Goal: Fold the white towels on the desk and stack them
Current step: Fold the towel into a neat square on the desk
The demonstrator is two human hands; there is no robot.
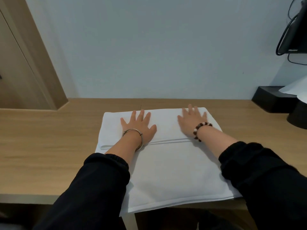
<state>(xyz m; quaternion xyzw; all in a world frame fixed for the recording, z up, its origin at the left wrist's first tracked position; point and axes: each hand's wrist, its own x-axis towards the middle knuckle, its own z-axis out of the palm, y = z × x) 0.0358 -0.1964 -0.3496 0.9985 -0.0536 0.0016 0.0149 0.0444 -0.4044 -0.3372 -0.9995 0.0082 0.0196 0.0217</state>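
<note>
White towel (pixel 166 173) lies on the wooden desk (pixel 41 146), centred in front of the person. Its near edge hangs slightly past the desk's front edge. A hemmed edge (pixel 169 141) runs across the towel from side to side, marking a layer laid over the far half.

Left hand (pixel 139 125): palm down on that far layer, fingers straight and spread, holding nothing, pressing flat. Silver bangle (pixel 131 129) at the wrist.

Right hand (pixel 191 122): same posture, flat and splayed on the far right part of the towel, fingertips close to its far edge, nothing gripped. Brown-and-white bead bracelet (pixel 199 126) at the wrist.

Both forearms in black sleeves (pixel 93 188), lying over the towel's near side corners.

Desk's far right: black box (pixel 269 100) against the pale wall (pixel 149 47), a white sheet (pixel 295 88) on it. Black cables (pixel 285 35) hang above. Wood panel (pixel 25 63) at left.
</note>
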